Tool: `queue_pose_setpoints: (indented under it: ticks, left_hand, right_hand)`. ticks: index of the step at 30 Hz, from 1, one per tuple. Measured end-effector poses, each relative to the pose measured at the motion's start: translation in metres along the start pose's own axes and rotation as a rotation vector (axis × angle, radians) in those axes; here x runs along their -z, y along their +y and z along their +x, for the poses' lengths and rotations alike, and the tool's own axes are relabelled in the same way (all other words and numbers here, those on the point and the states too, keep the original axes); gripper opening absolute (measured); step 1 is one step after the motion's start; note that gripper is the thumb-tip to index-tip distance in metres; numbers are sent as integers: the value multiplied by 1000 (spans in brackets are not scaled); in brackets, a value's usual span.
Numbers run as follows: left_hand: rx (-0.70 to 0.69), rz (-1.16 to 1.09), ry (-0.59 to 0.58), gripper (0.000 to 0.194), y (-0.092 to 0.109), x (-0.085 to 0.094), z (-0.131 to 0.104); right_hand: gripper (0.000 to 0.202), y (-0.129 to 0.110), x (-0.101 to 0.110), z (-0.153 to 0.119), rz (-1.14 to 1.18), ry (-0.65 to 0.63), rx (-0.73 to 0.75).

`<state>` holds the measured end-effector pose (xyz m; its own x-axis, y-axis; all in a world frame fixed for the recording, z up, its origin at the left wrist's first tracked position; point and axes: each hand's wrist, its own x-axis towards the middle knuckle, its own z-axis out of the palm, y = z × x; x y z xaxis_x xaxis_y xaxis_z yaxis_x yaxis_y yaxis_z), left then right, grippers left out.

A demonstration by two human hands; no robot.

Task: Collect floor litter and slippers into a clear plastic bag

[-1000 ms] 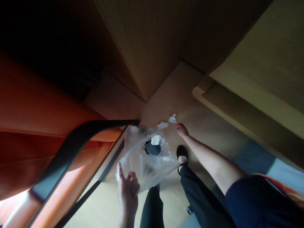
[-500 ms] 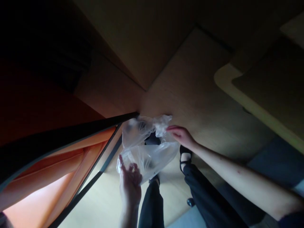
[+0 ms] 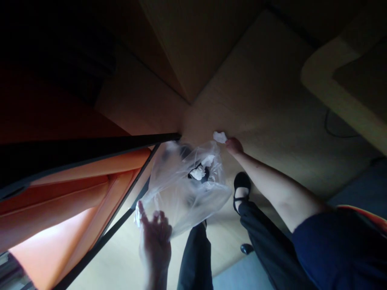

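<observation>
My left hand (image 3: 153, 237) holds the near edge of a clear plastic bag (image 3: 181, 185), which hangs open below me with white crumpled paper (image 3: 198, 173) inside. My right hand (image 3: 233, 146) reaches down to the floor and touches a white crumpled tissue (image 3: 220, 137) lying there. Whether its fingers have closed on the tissue cannot be made out. My black trouser legs and a black shoe (image 3: 241, 185) show below the bag.
An orange panel with a black frame (image 3: 90, 149) stands at the left. A wooden cabinet corner (image 3: 187, 60) rises ahead. A light table edge (image 3: 332, 92) is at the right, with a dark cable (image 3: 338, 129) on the wooden floor (image 3: 272, 100).
My right hand went to the bag's mouth, then back out to the floor by another tissue. White paper now lies inside the bag. My left hand kept its hold.
</observation>
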<state>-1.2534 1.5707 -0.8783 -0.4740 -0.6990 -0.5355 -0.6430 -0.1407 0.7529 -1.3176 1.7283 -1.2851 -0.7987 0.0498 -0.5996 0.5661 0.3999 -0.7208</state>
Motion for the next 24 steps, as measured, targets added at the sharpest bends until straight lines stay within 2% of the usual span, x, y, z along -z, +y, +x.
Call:
queue_pose_setpoints:
  ticks: [3,6,9,11,13,16,19,22,24]
  left_hand:
    - [53,-25,-77,77,-6,-3,-9]
    - [92,-46,-126,82,-6,-16,-24]
    - [95,-57,-171,83,8,-32,-42]
    - [105,-46,-208,79,25,-38,-59]
    - [116,-30,-242,79,47,-42,-80]
    - [137,9,-285,87,83,-43,-117]
    - [138,54,-313,86,116,-43,-158]
    - [146,138,-330,83,140,-44,-195]
    - [139,214,-352,87,149,-47,-214]
  right_hand:
    - [39,-15,30,-55,-18,9,59]
    - [41,-49,54,-130,89,33,269]
    - [25,-87,65,-204,208,-176,466]
    - [18,-110,77,-242,242,-188,438]
    - [18,-129,101,-270,302,-74,342]
    - [20,-149,168,-300,440,178,202]
    - [26,-158,260,-319,547,588,-23]
    - [49,-151,355,-312,687,1001,-112]
    - [69,-140,408,-288,803,1129,-69]
